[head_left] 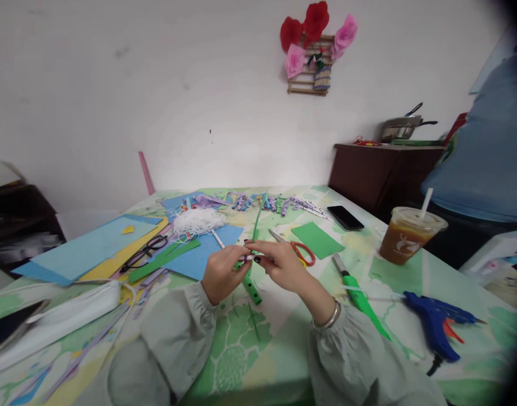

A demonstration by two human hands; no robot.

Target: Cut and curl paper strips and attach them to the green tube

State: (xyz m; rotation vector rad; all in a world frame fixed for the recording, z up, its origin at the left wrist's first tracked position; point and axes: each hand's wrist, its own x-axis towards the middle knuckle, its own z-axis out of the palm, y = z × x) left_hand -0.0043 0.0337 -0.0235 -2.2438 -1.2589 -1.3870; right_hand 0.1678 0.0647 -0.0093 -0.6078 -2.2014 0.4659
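My left hand (pixel 224 273) and my right hand (pixel 281 265) meet over the middle of the table, fingers closed on a thin white stick (pixel 247 257) with a dark band. The fingertips cover much of it. A narrow green paper strip (pixel 256 223) runs away from the fingers toward the back. Below them hangs or lies a green strip with dark holes (pixel 252 290); whether it joins the stick is hidden. Just beyond my right hand are red-handled scissors (pixel 303 254). Another white stick (pixel 218 239) lies on blue paper behind my left hand.
Tangled white string (pixel 199 223), curled paper pieces (pixel 245 202) and glasses (pixel 144 252) lie left and back. On the right are a green paper sheet (pixel 320 239), a phone (pixel 345 217), a green-handled cutter (pixel 360 296), a blue glue gun (pixel 432 321) and an iced drink (pixel 404 239).
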